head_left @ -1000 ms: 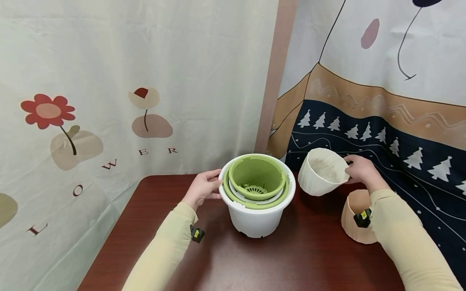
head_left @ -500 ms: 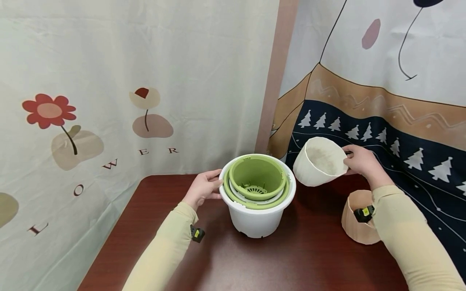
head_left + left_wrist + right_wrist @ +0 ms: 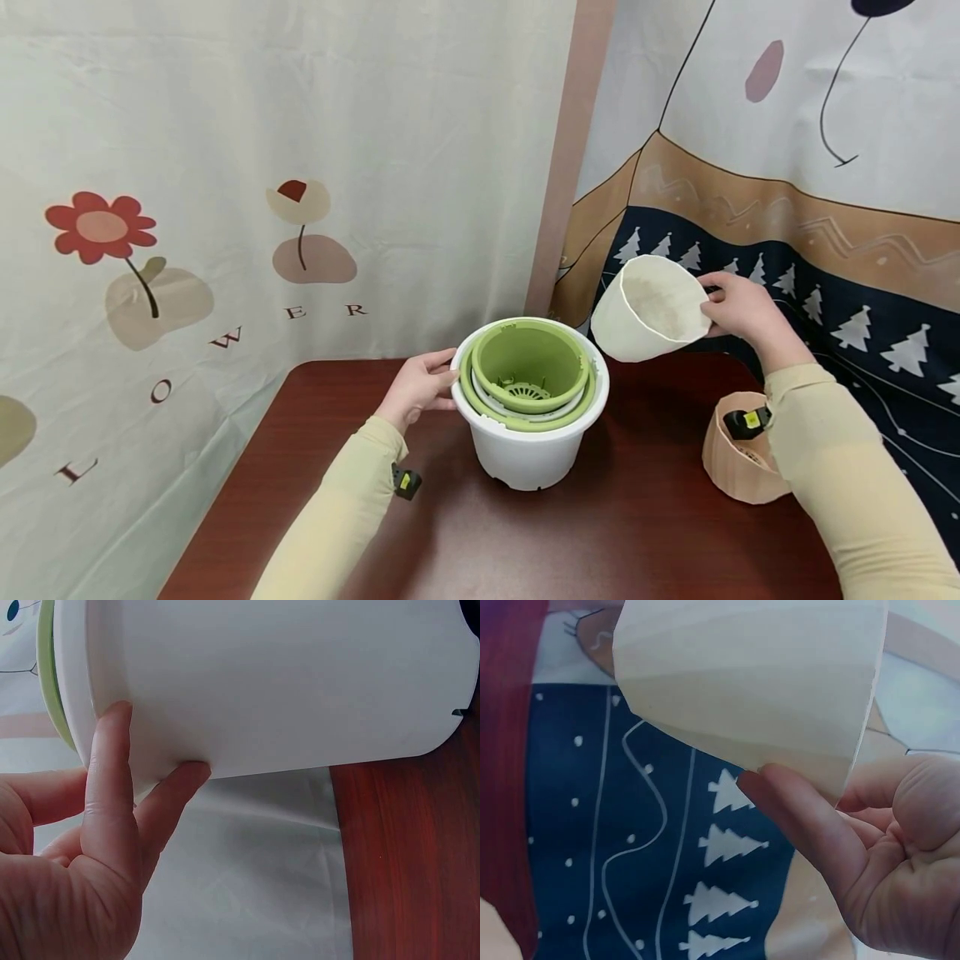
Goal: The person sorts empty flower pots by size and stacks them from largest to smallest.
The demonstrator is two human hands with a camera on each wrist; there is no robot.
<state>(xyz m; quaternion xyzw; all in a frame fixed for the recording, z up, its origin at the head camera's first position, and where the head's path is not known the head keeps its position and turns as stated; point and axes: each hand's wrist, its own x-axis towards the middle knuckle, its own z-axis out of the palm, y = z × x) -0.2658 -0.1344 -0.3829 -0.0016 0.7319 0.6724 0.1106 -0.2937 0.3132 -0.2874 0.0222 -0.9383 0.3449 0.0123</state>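
Observation:
My left hand [image 3: 420, 387] rests straight fingers against the side of a large white flowerpot [image 3: 528, 458], just below its rim; the left wrist view shows the fingertips [image 3: 196, 769] on the wall. Nested inside it are green pots, the innermost green pot [image 3: 525, 358] having a slotted bottom, with a white rim [image 3: 491, 404] between them. To the right, my right hand [image 3: 738, 308] pinches the rim of a cream faceted flowerpot [image 3: 626, 321]. This pot is tilted in the air, its mouth facing me; its wall [image 3: 750, 682] fills the top of the right wrist view.
A peach fluted pot [image 3: 731, 467] stands on the reddish-brown table [image 3: 637, 533] at the right, partly behind my right forearm. A pale curtain [image 3: 420, 167] hangs behind the table, and a dark tree-patterned cloth [image 3: 862, 367] on the right.
My right hand has lifted the cream flowerpot upward and slightly left, away from the table. The left hand and the nested pots have stayed put.

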